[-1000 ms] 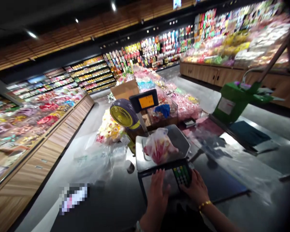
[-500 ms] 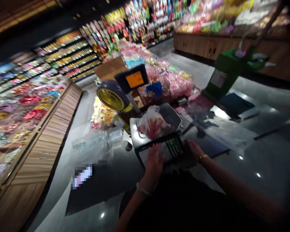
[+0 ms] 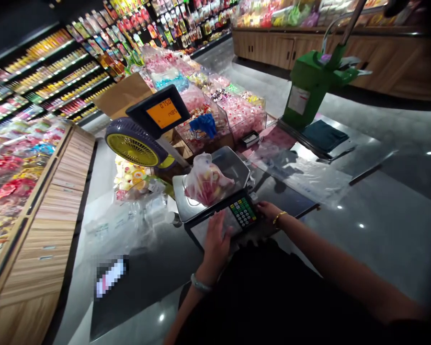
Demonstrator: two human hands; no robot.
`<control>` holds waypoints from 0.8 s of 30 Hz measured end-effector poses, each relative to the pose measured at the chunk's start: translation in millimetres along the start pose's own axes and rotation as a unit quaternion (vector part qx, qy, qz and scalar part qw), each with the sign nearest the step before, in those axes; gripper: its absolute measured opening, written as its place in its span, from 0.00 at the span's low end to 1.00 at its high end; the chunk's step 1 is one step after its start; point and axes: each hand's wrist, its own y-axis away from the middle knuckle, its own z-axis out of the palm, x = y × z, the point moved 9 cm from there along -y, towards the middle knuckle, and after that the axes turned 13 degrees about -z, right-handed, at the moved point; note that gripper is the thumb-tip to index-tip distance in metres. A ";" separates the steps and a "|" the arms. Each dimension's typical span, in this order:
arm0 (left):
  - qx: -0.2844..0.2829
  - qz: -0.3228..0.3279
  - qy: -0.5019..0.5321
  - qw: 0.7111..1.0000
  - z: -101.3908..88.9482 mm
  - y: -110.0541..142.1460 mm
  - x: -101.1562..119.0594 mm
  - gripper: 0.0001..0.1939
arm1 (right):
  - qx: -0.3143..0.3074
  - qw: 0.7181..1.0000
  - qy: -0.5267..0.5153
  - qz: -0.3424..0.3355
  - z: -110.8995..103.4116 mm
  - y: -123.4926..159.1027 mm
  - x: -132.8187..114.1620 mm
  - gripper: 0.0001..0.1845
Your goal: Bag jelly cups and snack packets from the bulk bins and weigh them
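My left hand [image 3: 216, 244] lies open, its fingers stretched over the front panel of the weighing scale [image 3: 197, 225], left of the keypad [image 3: 243, 212]. At the scale's right edge is my right hand [image 3: 270, 211], its fingers drawn together; what they hold, if anything, is too small to make out. A knotted clear plastic bag [image 3: 206, 179] with reddish and pale contents rests on the metal weighing tray [image 3: 233, 165]. Behind it, the orange-lit display [image 3: 163, 112] reads 0.750 above 14.85.
A round fan [image 3: 132, 148] stands left of the display post. Clear plastic bags [image 3: 122, 215] lie to the left, plastic sheeting [image 3: 294, 172] to the right. A green bag stand [image 3: 305, 86], packed sweets [image 3: 244, 110], a blurred-out phone [image 3: 110, 278] and wooden display counters [image 3: 50, 206] surround the scale.
The view has shifted, so the scale and surroundings appear further left. My right hand has come closer against the scale's right edge, fingers drawn in; the left stays on the panel.
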 end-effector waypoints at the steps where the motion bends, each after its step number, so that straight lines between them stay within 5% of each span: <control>1: 0.000 0.000 0.000 1.000 0.5 -0.5 0.1 0.27 | -0.002 1.000 -0.014 0.014 0.4 0.0 2.9 0.14; 10: 0.009 0.000 0.009 1.000 2.2 -3.0 4.9 0.27 | 0.055 0.997 -0.060 0.013 -9.8 3.9 5.2 0.11; 15: 0.133 0.013 0.038 0.990 -47.9 -14.3 19.7 0.23 | 0.154 0.985 -0.044 -0.069 -52.3 16.8 -14.4 0.10; 19: 0.260 -0.105 -0.027 0.960 -103.1 -68.5 17.7 0.35 | 0.201 0.970 -0.049 -0.124 -81.4 25.0 -41.2 0.21; 21: 0.195 -0.201 -0.078 0.957 -105.4 -114.5 8.3 0.52 | 0.174 0.971 -0.062 -0.153 -71.3 22.8 -62.0 0.22; 24: 0.124 -0.228 -0.090 0.962 -101.1 -171.2 6.6 0.53 | 0.117 0.970 -0.073 -0.199 -37.2 14.8 -97.8 0.19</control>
